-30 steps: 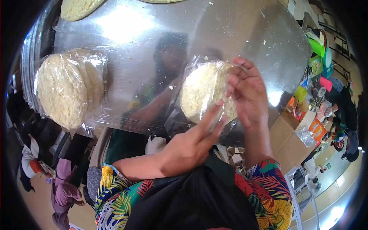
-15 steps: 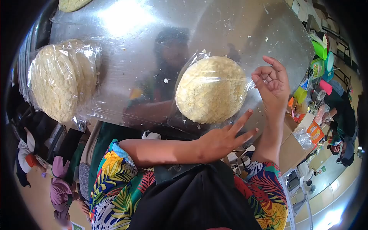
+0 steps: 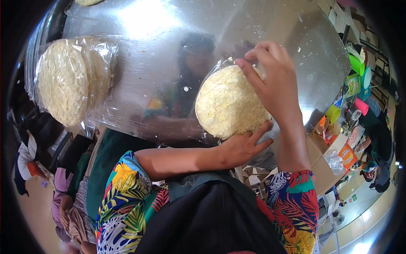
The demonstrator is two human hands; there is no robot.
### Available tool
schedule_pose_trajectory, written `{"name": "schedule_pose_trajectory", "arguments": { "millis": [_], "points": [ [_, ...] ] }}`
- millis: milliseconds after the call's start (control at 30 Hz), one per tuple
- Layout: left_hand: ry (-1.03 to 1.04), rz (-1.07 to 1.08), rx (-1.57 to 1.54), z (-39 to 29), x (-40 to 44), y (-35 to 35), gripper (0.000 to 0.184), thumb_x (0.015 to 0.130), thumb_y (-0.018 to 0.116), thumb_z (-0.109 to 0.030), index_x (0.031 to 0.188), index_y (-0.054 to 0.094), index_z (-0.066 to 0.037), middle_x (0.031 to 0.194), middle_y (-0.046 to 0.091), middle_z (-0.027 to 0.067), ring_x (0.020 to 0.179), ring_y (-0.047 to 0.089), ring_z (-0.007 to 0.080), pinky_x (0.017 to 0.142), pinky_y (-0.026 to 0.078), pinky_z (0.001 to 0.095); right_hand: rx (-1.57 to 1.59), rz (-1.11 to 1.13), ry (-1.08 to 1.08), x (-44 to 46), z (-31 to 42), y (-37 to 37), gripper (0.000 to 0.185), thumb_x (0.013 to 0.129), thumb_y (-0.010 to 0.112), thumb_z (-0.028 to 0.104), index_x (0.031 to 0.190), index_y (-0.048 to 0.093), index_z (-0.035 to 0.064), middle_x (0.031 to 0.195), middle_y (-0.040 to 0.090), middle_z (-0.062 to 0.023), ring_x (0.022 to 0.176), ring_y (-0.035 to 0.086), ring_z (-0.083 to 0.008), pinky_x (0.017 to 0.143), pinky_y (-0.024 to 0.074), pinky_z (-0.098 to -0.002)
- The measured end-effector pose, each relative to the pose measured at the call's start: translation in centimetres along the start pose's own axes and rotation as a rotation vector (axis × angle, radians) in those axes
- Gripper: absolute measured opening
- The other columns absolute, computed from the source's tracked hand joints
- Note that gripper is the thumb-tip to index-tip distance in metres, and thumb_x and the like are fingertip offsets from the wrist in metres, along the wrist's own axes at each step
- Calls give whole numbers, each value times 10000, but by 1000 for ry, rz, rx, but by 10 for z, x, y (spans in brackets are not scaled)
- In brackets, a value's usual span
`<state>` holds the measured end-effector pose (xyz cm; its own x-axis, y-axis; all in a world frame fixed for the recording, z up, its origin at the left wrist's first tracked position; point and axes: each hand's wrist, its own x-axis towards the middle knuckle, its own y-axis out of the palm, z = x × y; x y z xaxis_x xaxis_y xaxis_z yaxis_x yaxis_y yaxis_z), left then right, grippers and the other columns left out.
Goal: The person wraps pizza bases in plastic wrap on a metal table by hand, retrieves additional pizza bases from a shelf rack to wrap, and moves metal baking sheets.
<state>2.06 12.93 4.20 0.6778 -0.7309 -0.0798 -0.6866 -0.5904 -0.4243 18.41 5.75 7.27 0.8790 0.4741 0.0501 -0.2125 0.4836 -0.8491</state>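
The right hand [image 3: 277, 80] has moved from beside the pale disc [image 3: 230, 101] to over its upper-right edge, hiding part of it. Its thumb and forefinger are bent towards each other; whether they pinch the clear film [image 3: 213, 70] cannot be told. The left hand [image 3: 239, 150] is at the disc's lower edge, fingers spread, its thumb hard to make out.

The disc, round and crumbly, lies right of centre on the shiny, scratched metal table [image 3: 156, 55]. At upper left, glossy, wrinkled plastic wraps a stack of flat discs [image 3: 63, 82]; another disc [image 3: 88, 1] is cut off by the top edge. At right, a cardboard box [image 3: 316, 163] has crumpled clear plastic [image 3: 335, 163] at its opening.
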Motion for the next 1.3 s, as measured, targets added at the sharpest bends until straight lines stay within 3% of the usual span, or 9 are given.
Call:
{"name": "schedule_pose_trajectory", "arguments": {
  "millis": [167, 500, 667, 833, 933, 1033, 1133, 1200, 1300],
  "points": [
    [-4, -4, 7, 0, -1, 0, 626, 726, 529, 11, 1324, 397, -116, 1430, 179, 265, 845, 598, 328, 698, 548, 400, -107, 142, -29, 11, 7, 19, 225, 776, 664, 237, 682, 572, 54, 772, 515, -60, 796, 510, -260, 735, 380, -373],
    [10, 11, 27, 0, -3, 2, 613, 761, 508, -37, 1350, 377, -140, 1439, 219, 226, 831, 598, 293, 575, 555, 374, 154, 112, 76, 20, 2, 23, 128, 792, 642, 171, 750, 592, 61, 829, 546, -55, 848, 523, -253, 771, 378, -367],
    [105, 18, 8, 2, -3, 6, 544, 768, 514, -66, 1303, 426, -107, 1426, 260, 213, 795, 602, 266, 608, 549, 355, -286, -45, -48, 14, -3, 29, 221, 833, 613, 196, 1013, 607, 68, 1028, 562, -77, 929, 524, -278, 820, 377, -392],
    [445, 19, -229, 19, -24, -32, 439, 732, 559, -54, 1169, 536, -78, 1280, 470, 151, 773, 604, 262, 660, 533, 348, -57, -202, 48, -43, -2, 9, 493, 862, 577, 307, 1296, 453, 107, 1305, 449, -143, 1207, 408, -324, 987, 293, -452],
    [280, -384, -243, 38, -48, -61, 351, 620, 596, 9, 961, 625, -71, 935, 622, 82, 774, 598, 290, 632, 498, 376, -28, 9, -94, -97, 10, 13, 636, 889, 498, 401, 1412, 290, 104, 1477, 246, -148, 1376, 185, -344, 1092, 125, -519],
    [-97, -642, -77, 44, -65, -95, 229, 687, 595, 31, 902, 598, -50, 955, 597, 106, 905, 541, 293, 803, 419, 368, -351, 332, -39, -139, 0, 27, 637, 906, 450, 406, 1421, 258, 84, 1490, 216, -138, 1383, 138, -365, 1097, 75, -536],
    [-360, -635, -6, 46, -70, -112, 293, 752, 599, 15, 1040, 566, -26, 1076, 540, 148, 964, 524, 304, 854, 408, 363, -334, 72, 301, -149, -14, 12, 622, 906, 458, 373, 1413, 264, 68, 1485, 211, -158, 1385, 123, -359, 1098, 52, -534],
    [-437, -662, -148, 42, -66, -114, 313, 777, 602, 7, 1086, 551, -3, 1054, 554, 150, 955, 546, 259, 837, 435, 328, -263, -129, 383, -156, -9, -1, 546, 922, 461, 302, 1375, 320, 31, 1409, 322, -201, 1328, 269, -355, 1087, 157, -498],
    [-513, -657, -308, 45, -63, -102, 367, 798, 603, -7, 1156, 525, 17, 1028, 570, 147, 898, 572, 211, 776, 472, 298, 496, -407, 772, -186, -5, 11, 432, 913, 518, 137, 1297, 408, -27, 1152, 534, -158, 1048, 519, -235, 916, 404, -338]
  ]
}}
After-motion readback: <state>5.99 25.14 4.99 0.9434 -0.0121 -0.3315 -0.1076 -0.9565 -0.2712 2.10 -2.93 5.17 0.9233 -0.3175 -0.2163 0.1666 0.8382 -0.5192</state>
